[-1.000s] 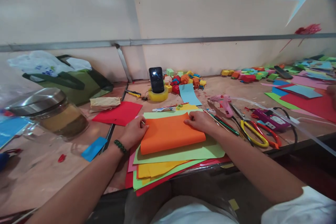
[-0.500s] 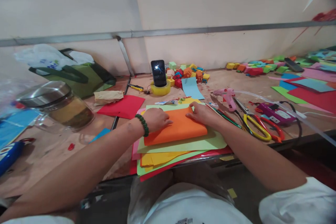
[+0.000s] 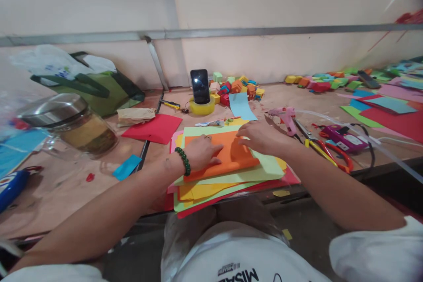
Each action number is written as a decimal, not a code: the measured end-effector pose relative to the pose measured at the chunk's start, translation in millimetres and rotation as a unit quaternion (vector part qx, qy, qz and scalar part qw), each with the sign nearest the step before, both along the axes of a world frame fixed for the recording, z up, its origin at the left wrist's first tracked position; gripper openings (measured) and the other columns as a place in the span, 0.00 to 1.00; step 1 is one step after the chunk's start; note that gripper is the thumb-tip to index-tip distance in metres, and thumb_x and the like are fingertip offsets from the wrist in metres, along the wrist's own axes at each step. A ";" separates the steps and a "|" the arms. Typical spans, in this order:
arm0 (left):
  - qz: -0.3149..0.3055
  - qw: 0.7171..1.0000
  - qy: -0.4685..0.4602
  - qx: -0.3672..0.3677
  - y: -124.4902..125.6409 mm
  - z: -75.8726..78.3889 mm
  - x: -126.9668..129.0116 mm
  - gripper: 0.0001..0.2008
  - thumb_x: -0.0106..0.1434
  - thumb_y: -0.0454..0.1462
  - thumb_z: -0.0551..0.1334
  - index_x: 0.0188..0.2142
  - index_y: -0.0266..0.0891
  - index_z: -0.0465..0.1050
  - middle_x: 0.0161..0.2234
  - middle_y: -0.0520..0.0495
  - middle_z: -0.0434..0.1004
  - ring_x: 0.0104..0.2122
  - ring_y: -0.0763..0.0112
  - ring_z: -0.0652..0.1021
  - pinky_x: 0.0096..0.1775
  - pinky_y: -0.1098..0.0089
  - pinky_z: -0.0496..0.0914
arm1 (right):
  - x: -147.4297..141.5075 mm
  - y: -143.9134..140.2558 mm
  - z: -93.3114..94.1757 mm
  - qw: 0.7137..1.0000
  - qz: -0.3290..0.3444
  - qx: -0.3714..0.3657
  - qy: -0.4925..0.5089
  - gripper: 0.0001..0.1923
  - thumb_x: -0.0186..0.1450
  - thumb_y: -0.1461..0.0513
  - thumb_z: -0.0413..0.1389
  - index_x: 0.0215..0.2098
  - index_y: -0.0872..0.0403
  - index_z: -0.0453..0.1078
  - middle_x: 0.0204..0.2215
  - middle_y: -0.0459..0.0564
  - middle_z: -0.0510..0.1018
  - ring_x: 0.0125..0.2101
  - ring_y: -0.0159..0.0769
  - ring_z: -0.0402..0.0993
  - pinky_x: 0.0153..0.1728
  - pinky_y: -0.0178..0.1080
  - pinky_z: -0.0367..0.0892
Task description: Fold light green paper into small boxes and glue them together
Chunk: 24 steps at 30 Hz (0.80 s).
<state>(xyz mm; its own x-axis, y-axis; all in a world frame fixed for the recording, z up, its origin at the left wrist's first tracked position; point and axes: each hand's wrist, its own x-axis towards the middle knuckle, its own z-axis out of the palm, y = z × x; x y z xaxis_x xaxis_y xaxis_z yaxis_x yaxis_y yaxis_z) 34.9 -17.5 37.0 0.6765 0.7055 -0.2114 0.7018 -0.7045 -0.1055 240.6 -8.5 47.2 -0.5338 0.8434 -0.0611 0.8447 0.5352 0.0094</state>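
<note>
My left hand and right hand lie flat, fingers open, on the folded orange paper atop the coloured sheet stack at the worktop edge; they hide its middle.

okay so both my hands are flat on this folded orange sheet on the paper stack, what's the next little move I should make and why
Probably run the right hand outward along the far edge of the orange sheet while the left hand pins it. Both hands lie flat on the sheet, which rests on a loose, fanned stack of colored papers that could slide, and its right part looks slightly rumpled, so the fold likely needs firmer creasing.
</note>
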 end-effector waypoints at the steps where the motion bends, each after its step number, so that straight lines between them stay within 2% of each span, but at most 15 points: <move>1: 0.004 1.000 0.003 -0.001 -0.9 -0.4 -0.6 0.26 0.64 0.50 0.56 0.57 0.42 0.66 0.42 0.33 0.73 0.43 0.51 0.74 0.39 0.61 0.67 | -5.6 -9.4 1.7 0.999 0.048 -0.017 0.009 0.12 0.62 0.67 0.54 0.40 0.52 0.78 0.43 0.56 0.79 0.44 0.45 0.73 0.44 0.42 0.64; 3: 0.013 1.000 0.006 -0.001 -1.9 -2.6 -2.4 0.29 0.63 0.52 0.55 0.61 0.44 0.62 0.47 0.31 0.71 0.45 0.48 0.72 0.40 0.59 0.67 | -17.3 -29.4 0.5 0.991 0.127 -0.044 0.024 0.14 0.60 0.71 0.54 0.39 0.53 0.78 0.40 0.55 0.80 0.42 0.42 0.74 0.44 0.40 0.64; 5: 0.016 1.000 0.007 -0.002 -2.2 -5.5 -4.0 0.32 0.62 0.54 0.55 0.62 0.44 0.60 0.48 0.30 0.70 0.47 0.47 0.72 0.42 0.58 0.67 | -27.2 -47.6 -4.4 0.986 0.156 -0.043 0.034 0.15 0.60 0.71 0.54 0.42 0.55 0.77 0.41 0.55 0.80 0.43 0.41 0.73 0.45 0.40 0.64; 8: 0.016 1.000 0.002 -0.008 -2.0 -7.6 -4.6 0.35 0.60 0.57 0.56 0.61 0.43 0.60 0.49 0.29 0.69 0.47 0.45 0.71 0.43 0.55 0.66 | -35.4 -64.1 -10.1 0.986 0.159 -0.035 0.025 0.16 0.61 0.70 0.53 0.45 0.57 0.75 0.40 0.57 0.79 0.42 0.41 0.72 0.44 0.41 0.65; 12: 0.023 0.999 0.012 -0.025 0.1 -2.5 -2.3 0.37 0.58 0.58 0.57 0.63 0.44 0.59 0.49 0.30 0.69 0.48 0.45 0.70 0.44 0.54 0.65 | -36.9 -67.8 -8.9 0.986 0.159 -0.041 -0.006 0.14 0.62 0.70 0.52 0.44 0.58 0.75 0.37 0.58 0.78 0.39 0.41 0.72 0.41 0.40 0.65; 15: 0.022 0.999 0.032 -0.038 1.2 3.2 -0.3 0.33 0.63 0.55 0.53 0.63 0.46 0.57 0.50 0.32 0.69 0.48 0.47 0.71 0.45 0.55 0.66 | -34.6 -67.2 -9.1 0.986 0.158 -0.048 -0.013 0.14 0.63 0.71 0.51 0.43 0.59 0.74 0.36 0.57 0.78 0.36 0.40 0.72 0.38 0.40 0.65; 18: 0.021 0.999 0.035 -0.021 -2.3 3.3 0.4 0.27 0.67 0.50 0.49 0.63 0.45 0.58 0.50 0.31 0.70 0.48 0.48 0.72 0.45 0.54 0.65 | -29.8 -70.1 -17.2 0.984 0.172 -0.034 0.017 0.17 0.62 0.72 0.51 0.47 0.56 0.72 0.38 0.55 0.77 0.37 0.40 0.71 0.38 0.40 0.66; 21: 0.029 0.999 0.005 0.019 -9.6 -6.7 -2.0 0.26 0.69 0.47 0.45 0.63 0.43 0.59 0.50 0.31 0.70 0.49 0.48 0.71 0.49 0.50 0.63 | -22.3 -75.8 -32.3 0.985 0.165 -0.011 0.040 0.21 0.61 0.73 0.50 0.51 0.55 0.69 0.40 0.55 0.75 0.40 0.42 0.69 0.37 0.41 0.67; 24: 0.052 0.996 -0.055 0.037 -14.6 -23.8 -7.0 0.26 0.70 0.47 0.43 0.63 0.44 0.58 0.56 0.33 0.66 0.57 0.48 0.66 0.55 0.46 0.58 | -11.6 -80.7 -49.9 0.986 0.147 0.019 0.081 0.23 0.61 0.75 0.48 0.52 0.56 0.68 0.43 0.56 0.74 0.42 0.43 0.66 0.38 0.42 0.69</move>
<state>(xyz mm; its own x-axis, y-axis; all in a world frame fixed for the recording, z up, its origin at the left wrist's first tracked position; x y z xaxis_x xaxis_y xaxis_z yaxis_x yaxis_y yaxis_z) 27.9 -32.1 13.2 0.6145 0.7843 -0.0849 0.7813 -0.6200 -0.0717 228.9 -89.2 -2.7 -0.7549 0.6516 0.0741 0.6459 0.7583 -0.0878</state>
